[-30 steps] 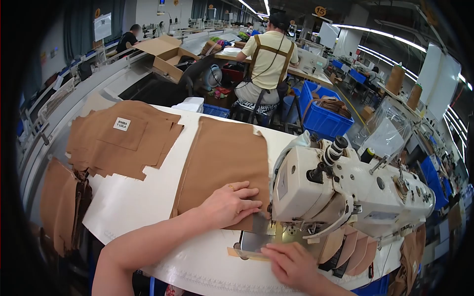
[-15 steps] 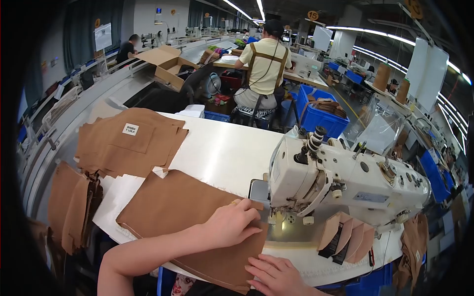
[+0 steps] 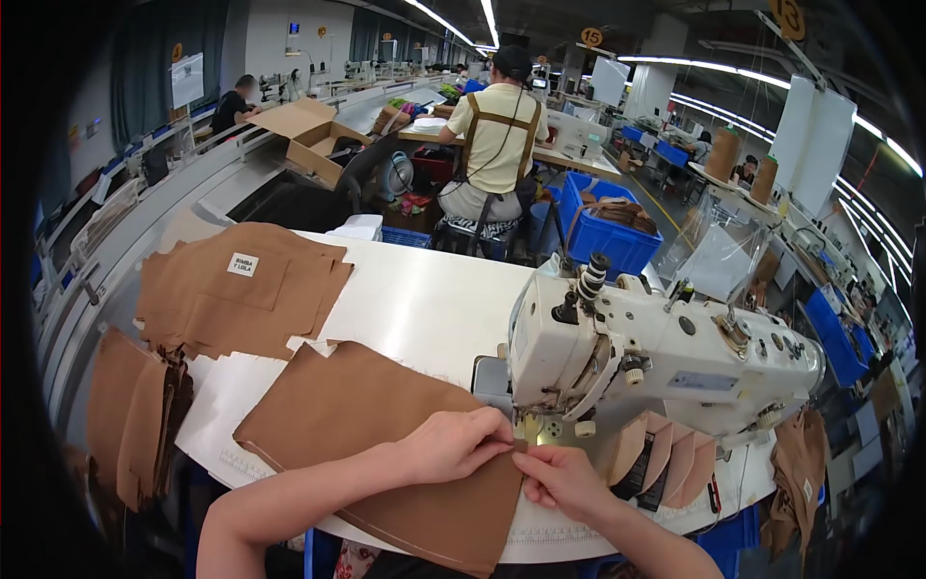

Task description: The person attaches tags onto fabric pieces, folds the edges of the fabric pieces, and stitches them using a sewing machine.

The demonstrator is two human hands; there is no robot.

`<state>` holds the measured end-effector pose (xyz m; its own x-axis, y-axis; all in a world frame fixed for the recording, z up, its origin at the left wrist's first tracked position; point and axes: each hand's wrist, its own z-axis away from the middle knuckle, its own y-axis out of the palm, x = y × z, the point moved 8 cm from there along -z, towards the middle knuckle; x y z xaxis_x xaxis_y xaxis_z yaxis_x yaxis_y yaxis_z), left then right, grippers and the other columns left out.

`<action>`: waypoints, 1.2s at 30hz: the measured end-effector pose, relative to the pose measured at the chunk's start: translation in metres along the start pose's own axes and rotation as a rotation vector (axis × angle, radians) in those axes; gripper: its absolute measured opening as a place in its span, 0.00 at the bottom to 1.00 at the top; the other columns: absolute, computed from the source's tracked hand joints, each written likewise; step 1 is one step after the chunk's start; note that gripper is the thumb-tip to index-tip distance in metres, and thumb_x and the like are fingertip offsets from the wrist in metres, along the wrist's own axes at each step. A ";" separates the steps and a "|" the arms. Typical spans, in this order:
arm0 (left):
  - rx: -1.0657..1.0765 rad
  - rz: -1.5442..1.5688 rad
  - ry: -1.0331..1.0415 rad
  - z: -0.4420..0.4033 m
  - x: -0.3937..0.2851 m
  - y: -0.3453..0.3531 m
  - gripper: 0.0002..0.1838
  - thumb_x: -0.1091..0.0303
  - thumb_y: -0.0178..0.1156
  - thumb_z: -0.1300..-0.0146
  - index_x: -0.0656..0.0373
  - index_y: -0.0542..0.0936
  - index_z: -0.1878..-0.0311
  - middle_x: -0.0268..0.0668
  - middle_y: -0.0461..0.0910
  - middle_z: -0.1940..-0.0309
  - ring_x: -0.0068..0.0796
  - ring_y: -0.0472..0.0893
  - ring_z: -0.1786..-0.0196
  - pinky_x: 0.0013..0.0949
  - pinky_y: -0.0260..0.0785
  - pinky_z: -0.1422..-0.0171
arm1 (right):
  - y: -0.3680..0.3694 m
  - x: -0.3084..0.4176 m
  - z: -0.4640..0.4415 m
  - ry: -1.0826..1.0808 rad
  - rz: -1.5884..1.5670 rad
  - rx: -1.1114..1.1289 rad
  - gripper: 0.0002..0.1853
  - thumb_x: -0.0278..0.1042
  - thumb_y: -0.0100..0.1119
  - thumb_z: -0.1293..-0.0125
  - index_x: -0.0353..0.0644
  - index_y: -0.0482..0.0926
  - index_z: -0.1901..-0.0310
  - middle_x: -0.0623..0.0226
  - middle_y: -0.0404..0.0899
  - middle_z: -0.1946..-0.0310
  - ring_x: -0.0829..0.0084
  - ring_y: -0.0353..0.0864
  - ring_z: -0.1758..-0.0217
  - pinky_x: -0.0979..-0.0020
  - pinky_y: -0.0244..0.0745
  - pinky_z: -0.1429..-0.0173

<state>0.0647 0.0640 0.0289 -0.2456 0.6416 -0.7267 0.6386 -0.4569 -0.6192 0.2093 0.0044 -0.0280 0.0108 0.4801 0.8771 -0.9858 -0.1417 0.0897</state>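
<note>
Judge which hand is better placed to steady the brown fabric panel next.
Probably the left hand: it is over the brown fabric panel, forearm crossing it, while the right hand is at the panel's edge near the sewing machine.

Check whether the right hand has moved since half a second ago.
Yes. Judged against the fixed sewing machine, the right hand has moved forward, nearer the machine, up along the edge of the brown panel.

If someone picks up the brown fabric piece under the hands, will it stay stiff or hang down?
The brown fabric piece would probably hang down, since it looks like thin, flat cloth. It seems light for its size, having little visible thickness. Pushed, it may slide easily across the shiny white tabletop.
</note>
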 end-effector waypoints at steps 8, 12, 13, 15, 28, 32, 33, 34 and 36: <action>0.034 0.332 -0.274 -0.005 0.028 0.006 0.13 0.75 0.64 0.32 0.59 0.79 0.45 0.31 0.84 0.61 0.15 0.77 0.64 0.24 0.74 0.57 | 0.000 -0.006 -0.009 -0.042 -0.009 -0.027 0.13 0.33 0.63 0.27 0.29 0.81 0.51 0.65 0.82 0.75 0.81 0.79 0.79 0.81 0.71 0.76; 0.039 0.355 -0.286 -0.004 0.023 0.005 0.16 0.75 0.64 0.32 0.60 0.79 0.43 0.31 0.84 0.62 0.16 0.78 0.64 0.24 0.74 0.57 | 0.002 0.000 -0.008 -0.094 -0.046 -0.054 0.12 0.28 0.63 0.28 0.26 0.82 0.51 0.63 0.84 0.68 0.77 0.85 0.72 0.80 0.78 0.72; 0.037 0.359 -0.284 -0.003 0.023 0.006 0.16 0.75 0.64 0.33 0.60 0.79 0.43 0.33 0.84 0.62 0.18 0.79 0.64 0.26 0.76 0.56 | 0.003 0.001 -0.007 -0.104 -0.048 -0.048 0.13 0.28 0.63 0.28 0.25 0.81 0.50 0.63 0.85 0.66 0.76 0.86 0.71 0.79 0.80 0.71; 0.035 0.365 -0.293 -0.002 0.023 0.006 0.16 0.75 0.65 0.33 0.61 0.79 0.43 0.35 0.85 0.62 0.20 0.81 0.64 0.27 0.77 0.56 | 0.003 0.001 -0.006 -0.123 -0.039 -0.063 0.14 0.28 0.62 0.27 0.26 0.80 0.46 0.62 0.85 0.65 0.75 0.87 0.69 0.78 0.81 0.68; -0.192 -0.185 0.040 -0.004 0.005 0.012 0.12 0.78 0.66 0.39 0.57 0.81 0.53 0.36 0.84 0.59 0.35 0.84 0.60 0.33 0.78 0.55 | 0.004 0.049 0.033 -0.645 0.975 -0.442 0.17 0.42 0.70 0.35 0.43 0.83 0.50 0.65 0.85 0.57 0.68 0.85 0.60 0.67 0.79 0.60; -0.143 -0.505 0.185 -0.007 -0.006 0.025 0.13 0.74 0.66 0.40 0.56 0.81 0.52 0.35 0.82 0.54 0.37 0.81 0.53 0.37 0.75 0.48 | 0.025 0.044 0.038 -1.071 1.264 -0.372 0.17 0.43 0.74 0.41 0.46 0.84 0.52 0.70 0.83 0.50 0.65 0.79 0.51 0.65 0.75 0.48; -0.134 -0.517 0.192 -0.005 -0.006 0.027 0.13 0.72 0.66 0.39 0.56 0.81 0.51 0.35 0.83 0.53 0.36 0.80 0.51 0.38 0.75 0.46 | 0.024 0.041 0.036 -1.057 1.267 -0.368 0.18 0.43 0.74 0.42 0.47 0.84 0.53 0.72 0.83 0.49 0.64 0.78 0.49 0.64 0.73 0.46; -0.125 -0.531 0.198 -0.001 -0.006 0.027 0.13 0.70 0.67 0.39 0.56 0.81 0.50 0.34 0.83 0.51 0.35 0.80 0.49 0.38 0.74 0.44 | 0.023 0.038 0.033 -1.044 1.268 -0.364 0.18 0.43 0.74 0.43 0.47 0.85 0.53 0.74 0.82 0.48 0.64 0.77 0.46 0.63 0.72 0.44; -0.145 -0.535 0.203 0.004 -0.010 0.024 0.15 0.68 0.67 0.38 0.56 0.82 0.48 0.33 0.83 0.48 0.33 0.79 0.46 0.39 0.73 0.42 | 0.023 0.038 0.034 -1.056 1.293 -0.376 0.17 0.46 0.73 0.40 0.48 0.84 0.54 0.73 0.82 0.46 0.65 0.80 0.49 0.62 0.72 0.47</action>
<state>0.0792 0.0439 0.0201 -0.4257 0.8713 -0.2441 0.5610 0.0425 -0.8267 0.1929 -0.0096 0.0236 -0.8205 -0.5334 0.2057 -0.4217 0.3219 -0.8477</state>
